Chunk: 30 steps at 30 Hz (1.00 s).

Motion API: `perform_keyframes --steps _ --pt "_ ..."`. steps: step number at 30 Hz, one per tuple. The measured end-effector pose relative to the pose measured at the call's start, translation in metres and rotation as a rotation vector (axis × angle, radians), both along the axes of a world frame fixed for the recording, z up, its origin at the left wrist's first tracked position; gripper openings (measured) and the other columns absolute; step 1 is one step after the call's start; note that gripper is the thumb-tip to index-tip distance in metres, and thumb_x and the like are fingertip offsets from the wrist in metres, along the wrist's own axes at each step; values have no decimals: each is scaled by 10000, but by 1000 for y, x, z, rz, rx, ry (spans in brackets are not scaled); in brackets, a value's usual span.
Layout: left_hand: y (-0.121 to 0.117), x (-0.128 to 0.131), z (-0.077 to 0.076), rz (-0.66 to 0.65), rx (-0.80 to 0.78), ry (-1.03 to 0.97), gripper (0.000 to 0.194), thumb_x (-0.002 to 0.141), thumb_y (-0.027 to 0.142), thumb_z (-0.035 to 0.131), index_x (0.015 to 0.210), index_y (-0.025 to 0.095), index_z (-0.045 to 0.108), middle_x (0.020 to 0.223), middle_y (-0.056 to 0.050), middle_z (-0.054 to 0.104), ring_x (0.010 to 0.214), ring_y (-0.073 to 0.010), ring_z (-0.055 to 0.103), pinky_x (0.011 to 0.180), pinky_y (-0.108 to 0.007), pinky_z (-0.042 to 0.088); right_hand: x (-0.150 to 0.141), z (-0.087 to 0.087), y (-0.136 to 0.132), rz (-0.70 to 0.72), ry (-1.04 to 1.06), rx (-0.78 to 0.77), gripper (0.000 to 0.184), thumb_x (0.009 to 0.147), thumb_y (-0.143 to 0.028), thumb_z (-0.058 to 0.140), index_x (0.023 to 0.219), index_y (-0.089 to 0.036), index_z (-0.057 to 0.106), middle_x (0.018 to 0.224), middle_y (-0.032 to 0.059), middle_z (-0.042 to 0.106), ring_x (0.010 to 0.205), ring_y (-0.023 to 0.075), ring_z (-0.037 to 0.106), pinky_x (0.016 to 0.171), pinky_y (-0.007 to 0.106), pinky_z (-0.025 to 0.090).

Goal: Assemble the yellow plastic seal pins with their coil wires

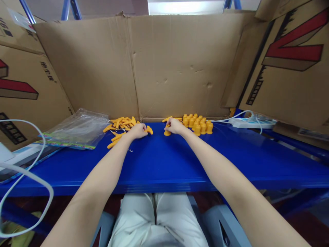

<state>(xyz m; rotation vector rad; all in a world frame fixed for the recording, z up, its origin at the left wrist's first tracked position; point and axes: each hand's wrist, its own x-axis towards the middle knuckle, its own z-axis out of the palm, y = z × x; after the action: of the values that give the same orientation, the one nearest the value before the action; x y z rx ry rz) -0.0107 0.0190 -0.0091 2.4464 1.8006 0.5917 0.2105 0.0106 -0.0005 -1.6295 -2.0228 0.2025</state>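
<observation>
My left hand (139, 130) is closed around a small orange plastic piece (149, 129) whose end sticks out to the right, beside a loose pile of orange pieces (120, 126). A thin metal chain lies among them. My right hand (175, 126) is closed on another orange piece (167, 132) that rests upright on the blue table (164, 161). Right of that hand stands a tight group of upright orange pieces (199, 123).
Cardboard walls (177, 65) surround the table at the back and both sides. Clear plastic bags (77, 128) lie at the left. A white power strip (253, 122) with cable sits at the right, and white cables (25, 175) loop at the left edge.
</observation>
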Motion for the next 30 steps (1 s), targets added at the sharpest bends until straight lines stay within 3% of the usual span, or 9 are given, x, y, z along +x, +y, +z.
perform_keyframes --steps 5,9,12,15,20,25,30 --pt "4 3 4 57 96 -472 116 667 210 617 771 167 587 745 -26 652 703 -144 593 690 -274 471 -2 -7 -3 9 32 -96 242 693 -235 779 858 -168 615 887 41 675 856 180 644 785 277 496" --pt "3 7 12 38 110 -811 132 698 245 645 696 171 536 679 -2 612 669 -114 569 660 -242 450 -4 -9 -6 -11 -37 -131 255 725 -311 763 871 -173 606 934 55 676 880 194 643 786 280 490" --pt "-1 9 15 24 65 -904 176 707 268 679 666 163 544 621 15 581 601 -97 532 596 -232 420 -7 -9 -8 8 -151 -92 282 779 -334 717 973 -164 605 1019 81 676 966 225 634 808 305 477" --pt "-5 10 17 24 -12 -961 147 737 259 682 709 153 584 581 22 561 540 -85 499 534 -228 393 -12 -7 -14 70 -308 39 268 824 -237 658 1070 -148 598 1136 119 650 1075 260 599 863 345 448" --pt "-9 17 19 7 -124 -1144 93 754 158 686 720 131 604 566 16 568 504 -64 512 500 -199 385 -23 -2 -30 176 -483 169 227 853 -107 534 1059 -125 628 1170 145 629 1137 278 556 907 378 402" --pt "-14 24 22 -13 -172 -1291 119 779 77 651 689 117 585 548 15 575 480 -53 530 495 -178 393 -26 -2 -32 231 -474 145 216 863 -137 544 1059 -117 635 1151 142 635 1093 263 577 878 351 401" --pt "-15 25 24 6 -168 -1340 137 800 67 630 685 116 574 529 11 572 467 -58 533 506 -183 409 -22 -5 -23 244 -318 60 247 827 -136 622 1074 -127 632 1159 135 649 1066 252 602 851 316 419"
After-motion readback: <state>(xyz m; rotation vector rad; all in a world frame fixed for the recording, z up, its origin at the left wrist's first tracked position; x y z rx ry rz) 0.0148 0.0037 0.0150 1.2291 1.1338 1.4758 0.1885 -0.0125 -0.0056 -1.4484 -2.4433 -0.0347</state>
